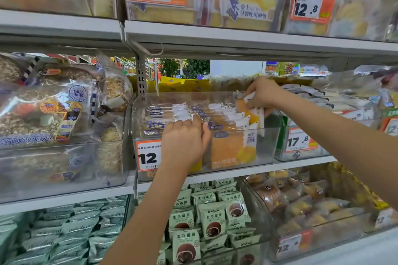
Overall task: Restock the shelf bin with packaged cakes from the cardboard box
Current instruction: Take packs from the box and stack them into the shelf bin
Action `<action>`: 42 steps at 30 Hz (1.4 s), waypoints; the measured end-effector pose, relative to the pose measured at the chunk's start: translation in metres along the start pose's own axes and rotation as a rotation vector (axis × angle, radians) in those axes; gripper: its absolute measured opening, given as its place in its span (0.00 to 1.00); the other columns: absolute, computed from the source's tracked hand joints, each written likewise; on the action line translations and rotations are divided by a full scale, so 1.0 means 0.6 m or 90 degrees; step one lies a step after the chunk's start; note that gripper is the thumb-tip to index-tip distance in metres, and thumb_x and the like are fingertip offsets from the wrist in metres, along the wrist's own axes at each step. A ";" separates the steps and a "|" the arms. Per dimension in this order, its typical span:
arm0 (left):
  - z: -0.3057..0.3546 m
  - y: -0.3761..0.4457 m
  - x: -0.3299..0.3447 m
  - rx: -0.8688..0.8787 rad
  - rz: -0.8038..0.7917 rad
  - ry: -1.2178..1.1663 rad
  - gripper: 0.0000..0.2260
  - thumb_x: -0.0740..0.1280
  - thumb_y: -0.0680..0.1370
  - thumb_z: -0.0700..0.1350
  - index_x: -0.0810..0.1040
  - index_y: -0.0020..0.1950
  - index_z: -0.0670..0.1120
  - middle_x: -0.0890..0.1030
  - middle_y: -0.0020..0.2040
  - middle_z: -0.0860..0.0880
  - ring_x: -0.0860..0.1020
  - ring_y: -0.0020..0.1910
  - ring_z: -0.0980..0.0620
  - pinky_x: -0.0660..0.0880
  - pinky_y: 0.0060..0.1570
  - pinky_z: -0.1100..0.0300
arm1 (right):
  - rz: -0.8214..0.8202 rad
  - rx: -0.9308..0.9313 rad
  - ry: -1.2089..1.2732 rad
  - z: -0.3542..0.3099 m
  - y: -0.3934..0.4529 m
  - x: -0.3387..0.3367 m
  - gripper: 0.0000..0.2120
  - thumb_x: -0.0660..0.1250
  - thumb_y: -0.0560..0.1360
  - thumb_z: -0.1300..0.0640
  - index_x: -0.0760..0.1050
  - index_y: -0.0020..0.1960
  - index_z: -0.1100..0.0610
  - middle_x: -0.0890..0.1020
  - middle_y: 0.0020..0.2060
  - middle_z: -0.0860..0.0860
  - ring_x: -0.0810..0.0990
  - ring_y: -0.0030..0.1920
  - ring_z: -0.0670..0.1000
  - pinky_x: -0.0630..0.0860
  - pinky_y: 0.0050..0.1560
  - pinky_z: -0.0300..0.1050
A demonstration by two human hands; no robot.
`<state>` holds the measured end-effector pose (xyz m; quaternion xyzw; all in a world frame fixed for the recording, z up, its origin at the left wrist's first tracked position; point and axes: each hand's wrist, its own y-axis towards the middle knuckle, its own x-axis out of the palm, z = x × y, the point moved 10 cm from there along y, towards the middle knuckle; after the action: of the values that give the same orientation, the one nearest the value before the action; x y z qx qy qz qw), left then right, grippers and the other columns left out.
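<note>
While both arms reach into the middle shelf, the scene reads as follows.

Shelf bin (267, 142): clear plastic, on the middle shelf, partly filled with upright packaged cakes leaning toward its left side; the right front part shows bare plastic.

Packaged cakes (228, 146): orange loaves in clear wrappers with white ends, standing in rows inside the bin.

Left hand (183, 142): laid over the front wall of the bin, fingers bent onto the tops of the front packs, pressing them; the grasp itself I cannot tell.

Right hand (263, 94): at the bin's back right corner, fingers curled round one cake pack (251, 112), which is tilted and half down among the others.

Price label (148, 155): orange-edged, on the bin front, partly covered by the left wrist.

Neighbours: bagged seeded bread (53, 109) to the left, green-wrapped snacks (213, 219) on the shelf below.
</note>
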<state>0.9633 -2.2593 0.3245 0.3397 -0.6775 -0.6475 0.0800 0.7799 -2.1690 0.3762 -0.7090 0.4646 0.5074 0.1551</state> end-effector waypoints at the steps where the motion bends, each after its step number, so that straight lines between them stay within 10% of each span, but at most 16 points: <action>1: 0.000 0.000 0.000 0.001 0.003 -0.001 0.20 0.53 0.77 0.49 0.83 0.41 0.44 0.78 0.25 0.48 0.75 0.24 0.48 0.67 0.29 0.61 | -0.050 0.033 -0.009 0.013 -0.002 0.017 0.21 0.71 0.73 0.62 0.71 0.64 0.63 0.81 0.48 0.61 0.83 0.41 0.61 0.82 0.37 0.54; 6: 0.001 -0.002 0.000 0.003 0.013 -0.007 0.21 0.53 0.78 0.49 0.83 0.42 0.43 0.78 0.26 0.48 0.76 0.25 0.48 0.67 0.29 0.61 | -0.300 0.165 0.155 0.067 -0.025 0.089 0.30 0.51 0.78 0.37 0.66 0.67 0.61 0.68 0.68 0.65 0.79 0.55 0.66 0.80 0.46 0.59; 10: -0.001 -0.002 0.000 0.002 0.022 -0.003 0.20 0.53 0.78 0.49 0.82 0.40 0.44 0.78 0.25 0.48 0.75 0.24 0.48 0.67 0.29 0.61 | -0.228 0.168 0.173 0.055 -0.006 0.085 0.38 0.39 0.76 0.32 0.50 0.77 0.55 0.52 0.76 0.61 0.55 0.74 0.64 0.65 0.65 0.65; 19: -0.003 -0.003 0.007 -0.003 -0.017 -0.025 0.19 0.54 0.77 0.49 0.80 0.36 0.45 0.77 0.25 0.48 0.75 0.25 0.48 0.65 0.29 0.60 | -0.277 0.106 0.161 0.019 -0.003 0.122 0.35 0.37 0.77 0.33 0.42 0.78 0.50 0.47 0.77 0.55 0.48 0.76 0.59 0.50 0.72 0.62; 23: -0.005 -0.004 -0.002 0.000 -0.029 -0.106 0.20 0.54 0.79 0.49 0.82 0.54 0.41 0.85 0.43 0.43 0.82 0.43 0.46 0.75 0.42 0.56 | -0.098 0.023 0.102 0.014 -0.028 0.062 0.36 0.38 0.79 0.36 0.59 0.75 0.59 0.65 0.72 0.60 0.64 0.71 0.60 0.61 0.71 0.56; 26: 0.015 -0.072 -0.045 0.051 0.042 -0.223 0.20 0.53 0.80 0.46 0.74 0.66 0.38 0.78 0.63 0.41 0.73 0.65 0.43 0.65 0.65 0.49 | 0.142 -0.198 0.091 -0.032 -0.124 0.009 0.27 0.47 0.82 0.45 0.75 0.48 0.65 0.78 0.41 0.60 0.77 0.47 0.59 0.67 0.41 0.45; 30: 0.074 -0.286 -0.097 0.149 -0.010 -0.307 0.11 0.59 0.77 0.43 0.72 0.57 0.42 0.79 0.56 0.41 0.73 0.56 0.44 0.66 0.57 0.50 | 0.279 -0.399 0.178 -0.010 -0.322 0.089 0.16 0.54 0.82 0.54 0.75 0.47 0.62 0.76 0.35 0.52 0.72 0.37 0.49 0.63 0.36 0.45; 35: 0.114 -0.620 -0.031 0.114 -0.473 -0.340 0.12 0.57 0.71 0.46 0.72 0.53 0.45 0.79 0.47 0.46 0.77 0.44 0.46 0.71 0.44 0.54 | -0.080 -0.321 0.104 0.104 -0.493 0.458 0.16 0.53 0.81 0.49 0.76 0.48 0.56 0.79 0.38 0.49 0.76 0.41 0.50 0.72 0.41 0.46; 42: 0.064 -1.046 -0.015 -0.158 -1.145 -0.267 0.21 0.58 0.80 0.47 0.60 0.73 0.50 0.68 0.69 0.45 0.69 0.65 0.43 0.71 0.58 0.51 | -0.857 -0.045 -0.113 0.290 -0.705 0.828 0.24 0.58 0.80 0.48 0.60 0.74 0.54 0.67 0.71 0.54 0.68 0.68 0.56 0.66 0.63 0.45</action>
<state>1.1731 -2.1793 -0.2627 0.6018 -0.0862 -0.5818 -0.5403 1.0516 -2.0777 -0.2351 -0.8039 -0.1097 0.3715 0.4513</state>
